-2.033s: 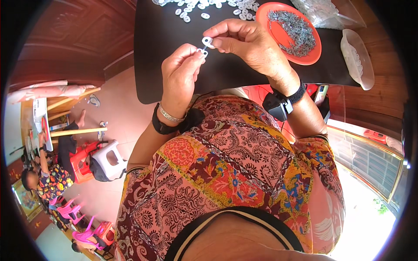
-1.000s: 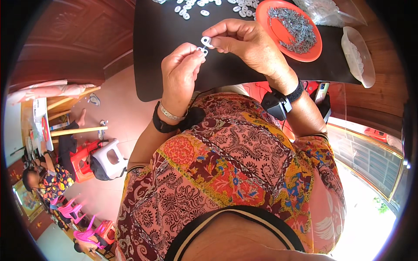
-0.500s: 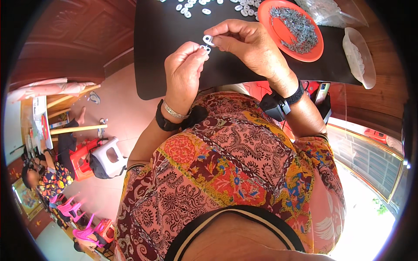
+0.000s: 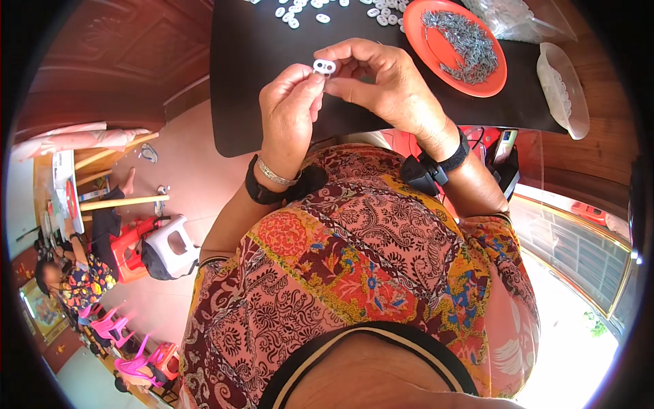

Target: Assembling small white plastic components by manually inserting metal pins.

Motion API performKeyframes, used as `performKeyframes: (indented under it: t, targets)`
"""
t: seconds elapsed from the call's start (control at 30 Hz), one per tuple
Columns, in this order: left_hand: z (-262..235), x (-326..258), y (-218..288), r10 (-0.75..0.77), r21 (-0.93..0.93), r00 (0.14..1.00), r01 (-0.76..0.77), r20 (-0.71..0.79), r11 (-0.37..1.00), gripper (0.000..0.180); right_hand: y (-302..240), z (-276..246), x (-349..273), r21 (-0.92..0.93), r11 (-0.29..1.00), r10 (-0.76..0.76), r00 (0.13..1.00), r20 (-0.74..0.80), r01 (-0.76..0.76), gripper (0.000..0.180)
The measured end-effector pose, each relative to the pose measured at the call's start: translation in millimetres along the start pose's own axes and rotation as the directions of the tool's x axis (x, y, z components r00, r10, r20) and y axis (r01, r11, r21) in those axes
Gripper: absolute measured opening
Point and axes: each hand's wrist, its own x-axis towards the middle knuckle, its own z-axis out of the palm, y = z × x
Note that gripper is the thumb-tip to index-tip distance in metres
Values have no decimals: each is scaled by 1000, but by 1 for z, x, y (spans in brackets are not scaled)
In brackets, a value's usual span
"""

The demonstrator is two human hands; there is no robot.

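A small white two-holed plastic piece (image 4: 324,67) is pinched at its edges, upper centre, by left hand (image 4: 289,112) and right hand (image 4: 381,82); it is judged light, stiff, slippery.

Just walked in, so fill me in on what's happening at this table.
A person holds a small white two-holed piece between the fingertips of both hands, left hand and right hand, above a dark table. More white pieces lie scattered on it, beside an orange plate of small grey metal parts.

Desk (image 4: 259,75): matt black, smooth. Small white piece (image 4: 324,67): glossy plastic. Orange plate (image 4: 490,78): smooth plastic, heaped with dull grey metal bits (image 4: 455,42). Clear tray (image 4: 562,88): translucent plastic.
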Motion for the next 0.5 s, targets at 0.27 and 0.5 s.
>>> performKeyframes:
  t: [0.27,0.5]
  targets:
    - [-1,1,1,-35,-37,999,35,17,999,25,0,3,-7,8,1000,-26,998,-52,26,30]
    - [-4,3,-2,-59,33,996,57,63,998,25,6,3,-8,-138,984,-114,993,-27,109,30]
